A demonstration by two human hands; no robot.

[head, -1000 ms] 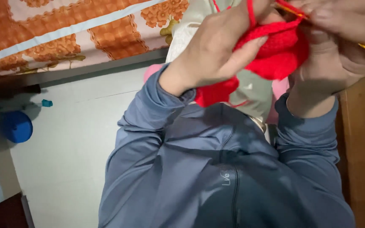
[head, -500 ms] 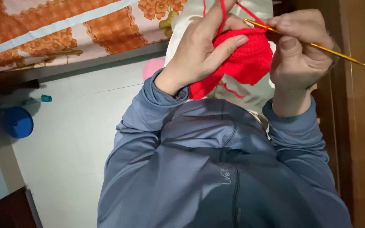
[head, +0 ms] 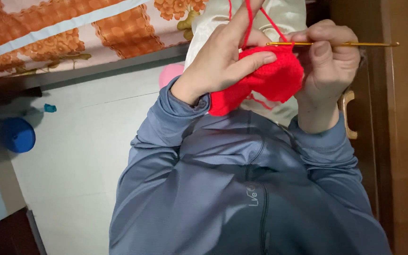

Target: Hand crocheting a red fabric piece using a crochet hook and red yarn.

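Observation:
My left hand (head: 223, 61) pinches a piece of red crochet work (head: 270, 80) between thumb and fingers, with a strand of red yarn (head: 247, 21) running up over its index finger and out of view. My right hand (head: 329, 66) grips a thin golden crochet hook (head: 350, 44) that lies level, its tip at the top edge of the red piece. Both hands are raised in front of my chest, in grey-blue sleeves (head: 166, 156). The lower part of the red piece hangs down between my wrists.
An orange patterned bed cover (head: 72, 33) runs along the top left. A blue round container (head: 19, 135) sits on the pale tiled floor (head: 81, 156) at left. A wooden cabinet with a handle (head: 348, 115) stands at right. A cream cloth (head: 284, 14) lies behind my hands.
My hands and the red piece have come down into full view and steadied. The hook has swung from a downward slant to level.

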